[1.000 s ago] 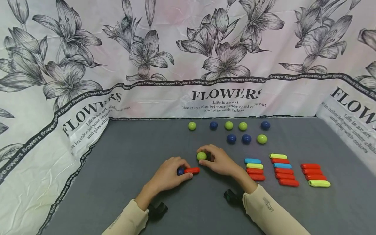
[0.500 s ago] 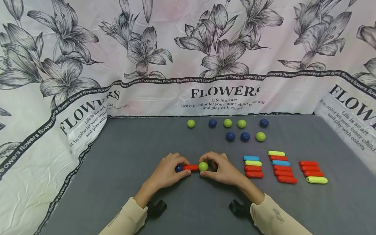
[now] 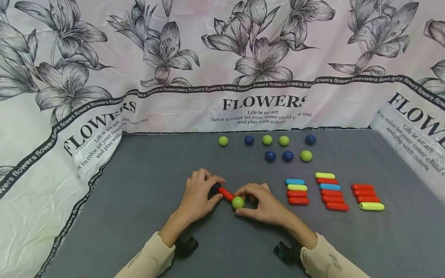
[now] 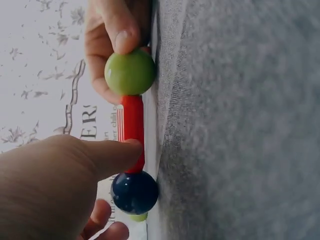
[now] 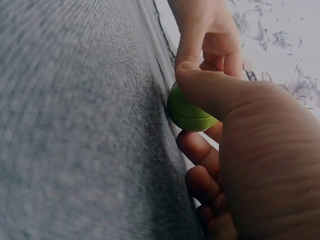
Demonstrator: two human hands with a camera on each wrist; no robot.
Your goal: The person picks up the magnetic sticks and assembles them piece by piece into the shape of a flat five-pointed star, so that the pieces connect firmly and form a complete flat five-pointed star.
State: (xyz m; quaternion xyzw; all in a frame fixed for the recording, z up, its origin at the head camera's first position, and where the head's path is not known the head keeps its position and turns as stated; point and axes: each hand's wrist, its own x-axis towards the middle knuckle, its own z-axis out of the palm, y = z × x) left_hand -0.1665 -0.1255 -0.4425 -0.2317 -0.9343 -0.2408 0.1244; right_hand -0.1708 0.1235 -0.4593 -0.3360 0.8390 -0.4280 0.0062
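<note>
A red rod (image 3: pixel 226 194) joins a green ball (image 3: pixel 238 203) at its near end to a dark blue ball (image 4: pixel 135 193) at its far end. My left hand (image 3: pixel 197 197) pinches the rod close to the blue ball, which its fingers partly hide in the head view. In the left wrist view the left thumb lies along the red rod. My right hand (image 3: pixel 263 203) holds the green ball between thumb and fingers. The right wrist view shows the right thumb over that ball. Seen from the head, the joined piece slants down to the right, low over the grey cloth.
Several loose green balls (image 3: pixel 306 156) and blue balls (image 3: pixel 287 156) lie at the back of the grey tabletop (image 3: pixel 149 162). To the right are three groups of red rods (image 3: pixel 337 207), with yellow rods (image 3: pixel 371 206) and blue rods (image 3: pixel 294 181) among them. A flower-printed cloth (image 3: pixel 194 112) hangs behind.
The right hand has brought the green ball to the red rod's free end, and they now touch. Since then, the joined piece has turned from level to slanted, its blue end moving away.
</note>
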